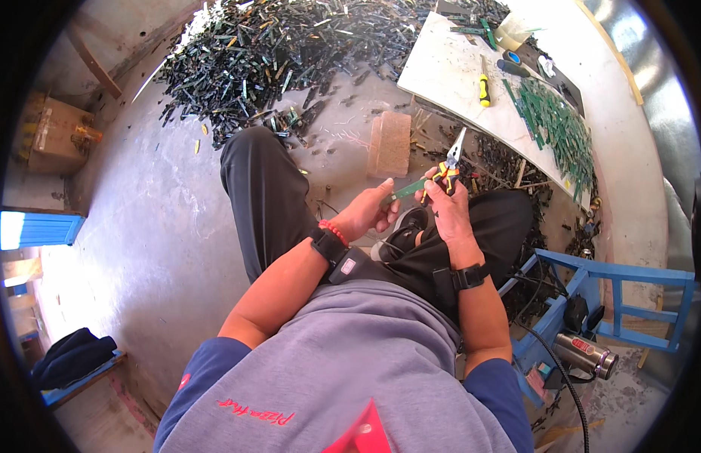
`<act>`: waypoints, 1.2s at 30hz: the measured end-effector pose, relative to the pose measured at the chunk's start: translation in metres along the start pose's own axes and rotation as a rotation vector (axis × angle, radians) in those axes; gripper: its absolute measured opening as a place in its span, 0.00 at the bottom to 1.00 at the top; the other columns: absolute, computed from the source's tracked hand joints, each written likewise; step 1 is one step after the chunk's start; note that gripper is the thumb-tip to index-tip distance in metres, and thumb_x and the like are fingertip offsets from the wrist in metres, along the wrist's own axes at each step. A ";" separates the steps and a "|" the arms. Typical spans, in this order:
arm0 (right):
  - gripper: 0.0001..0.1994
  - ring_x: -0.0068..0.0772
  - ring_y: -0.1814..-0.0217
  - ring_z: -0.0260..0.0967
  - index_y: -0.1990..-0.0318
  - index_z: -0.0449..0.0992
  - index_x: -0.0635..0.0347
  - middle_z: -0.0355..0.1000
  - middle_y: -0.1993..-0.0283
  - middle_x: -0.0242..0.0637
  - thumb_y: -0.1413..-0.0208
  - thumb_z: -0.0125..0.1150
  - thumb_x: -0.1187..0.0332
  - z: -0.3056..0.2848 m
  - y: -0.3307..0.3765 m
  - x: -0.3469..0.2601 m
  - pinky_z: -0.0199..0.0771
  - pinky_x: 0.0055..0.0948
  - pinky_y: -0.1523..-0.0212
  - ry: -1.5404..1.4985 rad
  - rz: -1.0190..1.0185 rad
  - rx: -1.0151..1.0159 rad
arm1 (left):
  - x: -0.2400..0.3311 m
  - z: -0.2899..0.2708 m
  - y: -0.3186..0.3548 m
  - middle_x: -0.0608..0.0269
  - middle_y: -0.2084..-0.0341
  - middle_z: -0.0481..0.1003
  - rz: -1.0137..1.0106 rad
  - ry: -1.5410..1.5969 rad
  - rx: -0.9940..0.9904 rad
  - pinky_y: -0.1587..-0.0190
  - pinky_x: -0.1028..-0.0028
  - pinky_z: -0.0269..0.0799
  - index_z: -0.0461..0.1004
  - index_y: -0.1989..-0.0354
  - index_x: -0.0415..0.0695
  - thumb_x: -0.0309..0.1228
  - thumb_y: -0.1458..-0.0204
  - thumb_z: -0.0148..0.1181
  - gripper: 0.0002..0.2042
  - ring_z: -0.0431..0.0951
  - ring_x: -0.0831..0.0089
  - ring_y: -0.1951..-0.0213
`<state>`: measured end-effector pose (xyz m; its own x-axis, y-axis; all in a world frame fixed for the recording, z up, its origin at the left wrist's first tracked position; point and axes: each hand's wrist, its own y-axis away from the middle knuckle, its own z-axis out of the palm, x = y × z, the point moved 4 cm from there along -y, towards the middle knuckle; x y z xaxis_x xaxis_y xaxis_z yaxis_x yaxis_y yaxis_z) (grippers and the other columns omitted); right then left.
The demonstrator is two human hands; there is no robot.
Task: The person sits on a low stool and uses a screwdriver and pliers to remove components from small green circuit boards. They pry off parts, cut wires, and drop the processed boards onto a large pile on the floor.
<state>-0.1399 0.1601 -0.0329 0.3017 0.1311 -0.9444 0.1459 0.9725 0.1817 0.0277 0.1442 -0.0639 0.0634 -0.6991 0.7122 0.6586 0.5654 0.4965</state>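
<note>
My left hand point(369, 214) pinches one end of a narrow green strip point(408, 192), which looks like a piece of circuit board. In my right hand point(450, 211) are needle-nose pliers point(452, 158) with orange, yellow and black handles, their jaws pointing up and away from me. The strip's other end reaches the fingers of my right hand beside the plier handles. Both hands are close together above my crossed legs. My right fingers partly hide the handles.
A large heap of dark strips point(252, 64) covers the floor ahead. A brick point(389, 143) lies before my legs. On a pale board point(448, 64) at the right are a yellow screwdriver point(484, 89) and green strips point(550, 124). A blue stool point(630, 273) and metal flask point(580, 353) are at lower right.
</note>
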 end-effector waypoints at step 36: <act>0.08 0.23 0.69 0.70 0.58 0.69 0.62 0.72 0.66 0.36 0.44 0.57 0.73 -0.009 -0.005 -0.002 0.71 0.22 0.68 -0.029 -0.016 0.129 | -0.005 0.000 -0.002 0.65 0.83 0.65 -0.051 0.093 -0.031 0.81 0.79 0.53 0.63 0.76 0.45 0.46 0.37 0.41 0.20 0.58 0.77 0.84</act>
<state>-0.1497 0.1566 -0.0342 0.3249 0.1087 -0.9395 0.2706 0.9412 0.2025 0.0262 0.1466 -0.0686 0.0976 -0.7652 0.6364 0.6855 0.5152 0.5144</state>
